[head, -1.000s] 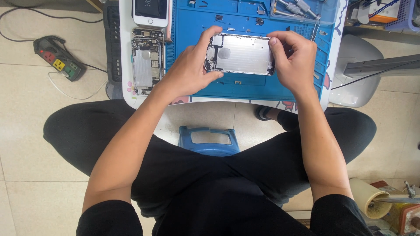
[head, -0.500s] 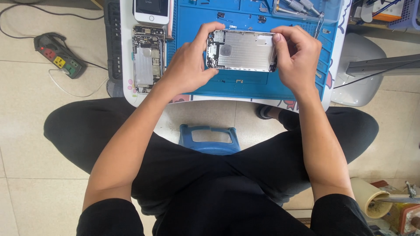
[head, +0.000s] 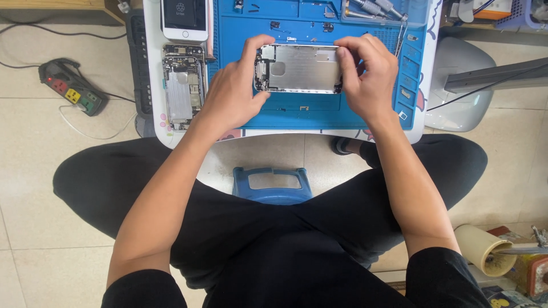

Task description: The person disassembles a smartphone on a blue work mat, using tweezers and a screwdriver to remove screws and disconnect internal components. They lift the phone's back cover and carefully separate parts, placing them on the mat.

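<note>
A silver phone display panel (head: 302, 68) with its metal backplate facing up is held level above a blue repair mat (head: 319, 108). My left hand (head: 234, 91) grips its left end, thumb under, fingers over the top edge. My right hand (head: 368, 77) grips its right end the same way. An opened phone body (head: 181, 85) with its circuit board showing lies on the white table to the left of the mat. Another phone (head: 184, 18) with a dark screen lies beyond it.
Small screws and parts dot the blue mat. Metal tools (head: 374, 8) lie in a tray at the back right. A power strip (head: 71, 85) sits on the tiled floor at left. A blue stool (head: 273, 185) stands under the table, a tape roll (head: 482, 248) lower right.
Both hands have carried the display panel a little away from me and slightly right across the mat. The grip on both ends has stayed the same.
</note>
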